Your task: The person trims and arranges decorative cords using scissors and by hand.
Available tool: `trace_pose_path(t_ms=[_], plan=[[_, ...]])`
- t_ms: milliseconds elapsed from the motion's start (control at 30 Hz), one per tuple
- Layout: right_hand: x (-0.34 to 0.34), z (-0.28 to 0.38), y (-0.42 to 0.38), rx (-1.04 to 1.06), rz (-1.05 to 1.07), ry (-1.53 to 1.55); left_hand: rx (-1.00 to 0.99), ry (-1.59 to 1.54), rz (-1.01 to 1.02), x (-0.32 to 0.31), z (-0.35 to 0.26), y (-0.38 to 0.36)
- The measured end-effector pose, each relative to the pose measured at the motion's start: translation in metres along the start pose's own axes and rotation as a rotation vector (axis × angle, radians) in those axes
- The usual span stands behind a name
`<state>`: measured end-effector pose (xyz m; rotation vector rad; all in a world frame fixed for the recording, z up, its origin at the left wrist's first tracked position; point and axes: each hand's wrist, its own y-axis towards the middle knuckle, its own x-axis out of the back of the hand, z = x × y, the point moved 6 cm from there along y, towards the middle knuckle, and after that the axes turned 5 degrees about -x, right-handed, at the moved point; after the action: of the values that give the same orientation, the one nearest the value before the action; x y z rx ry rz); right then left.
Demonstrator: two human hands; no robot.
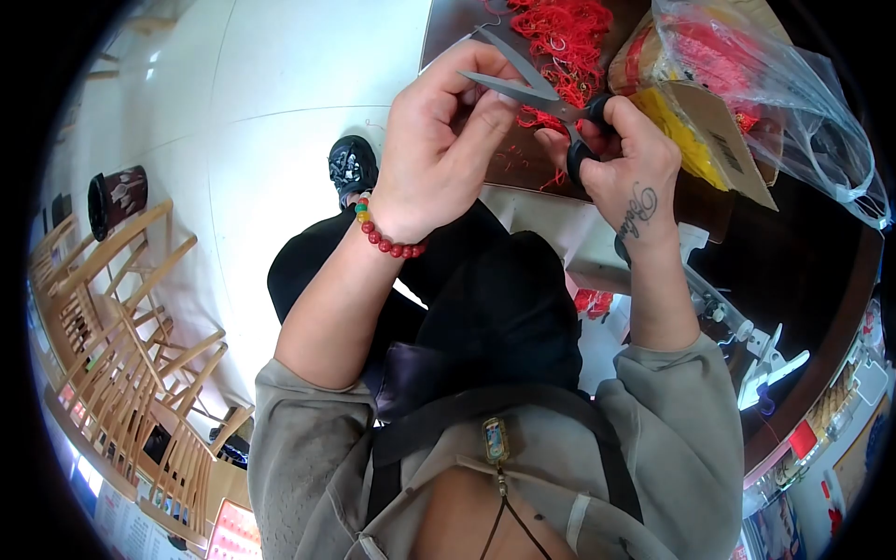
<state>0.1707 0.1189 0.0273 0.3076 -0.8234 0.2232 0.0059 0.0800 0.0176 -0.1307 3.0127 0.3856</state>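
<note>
Scissors with black handles (560,107) are held in my right hand (635,159), its fingers in the handle loops. The blades are spread apart and point left, their tips by the fingers of my left hand (443,140). Thumb and index finger of my left hand are pinched together between the blades; what they hold, if anything, is too small to make out. Behind the scissors, a tangled heap of red cords (565,42) lies on the dark table (467,21).
Right of the cords stand an open cardboard box (723,140) and a clear plastic bag (812,112). White machine parts (761,359) are at the lower right. Wooden chairs (140,355) line the left side. A black shoe (352,166) rests on the pale floor (271,75).
</note>
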Motion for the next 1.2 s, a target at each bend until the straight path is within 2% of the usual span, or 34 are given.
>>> trace_pose_path(t_ms=[267,667,767,867,1100,1200], plan=[[0.004,0.005,0.001,0.134,-0.078,-0.093,-0.004,0.002,-0.012,0.000,0.001,0.000],[-0.001,0.002,-0.001,0.154,-0.080,-0.206,0.029,-0.053,-0.055,0.000,0.002,-0.002],[-0.006,-0.008,0.000,-0.042,0.021,0.011,-0.001,-0.034,-0.038,0.001,0.005,0.001],[-0.012,-0.011,-0.002,-0.266,0.067,0.321,0.109,-0.079,0.012,0.000,0.004,-0.001],[-0.004,0.004,0.000,0.031,-0.046,0.021,0.056,-0.110,-0.016,-0.001,-0.001,0.000],[-0.003,0.003,0.000,0.055,-0.070,0.003,0.024,-0.093,-0.018,0.000,0.000,0.000]])
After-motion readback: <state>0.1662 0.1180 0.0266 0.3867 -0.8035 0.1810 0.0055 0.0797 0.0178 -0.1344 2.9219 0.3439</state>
